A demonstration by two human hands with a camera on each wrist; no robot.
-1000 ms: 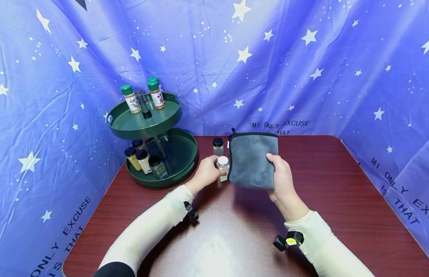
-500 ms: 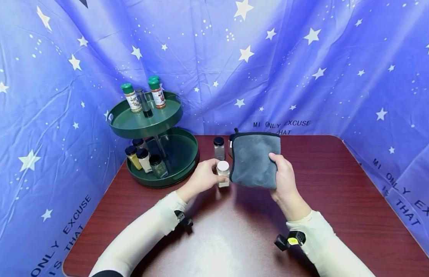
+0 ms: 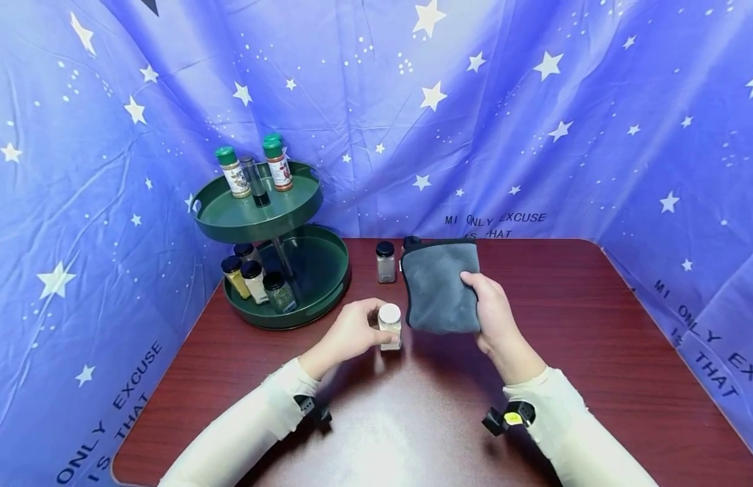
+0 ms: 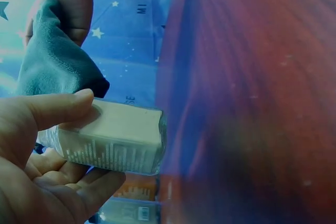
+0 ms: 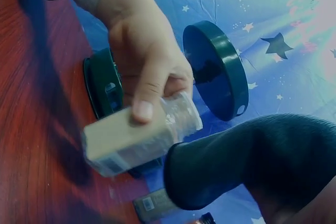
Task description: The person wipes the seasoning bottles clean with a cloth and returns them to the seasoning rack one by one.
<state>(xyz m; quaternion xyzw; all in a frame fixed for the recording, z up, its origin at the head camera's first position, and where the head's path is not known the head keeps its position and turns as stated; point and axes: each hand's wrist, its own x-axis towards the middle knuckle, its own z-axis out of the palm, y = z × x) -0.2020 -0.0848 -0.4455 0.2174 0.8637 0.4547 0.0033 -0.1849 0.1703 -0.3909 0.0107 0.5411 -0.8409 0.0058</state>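
Observation:
My left hand point(image 3: 352, 331) holds a small square glass jar point(image 3: 390, 338) with a white top, thumb on one side and fingers on the other. Pale powder fills much of the jar point(image 4: 115, 129) in the left wrist view, and it looks raised off the table. Just to the right, my right hand point(image 3: 495, 318) pinches a folded grey cloth point(image 3: 442, 287) with dark edging by its right side. In the right wrist view the cloth point(image 5: 231, 156) hangs close to the jar's top; whether they touch I cannot tell.
A black-capped jar point(image 3: 385, 264) stands behind my left hand, and another dark cap point(image 3: 411, 241) shows partly behind the cloth. At the left is a two-tier green rack point(image 3: 261, 223), with green-capped bottles point(image 3: 235, 177) above and several black-capped jars point(image 3: 253, 283) below.
My left hand has drawn the jar toward me, away from the black-capped jar. My right hand and the cloth have shifted only slightly, the cloth now tilted a little differently.

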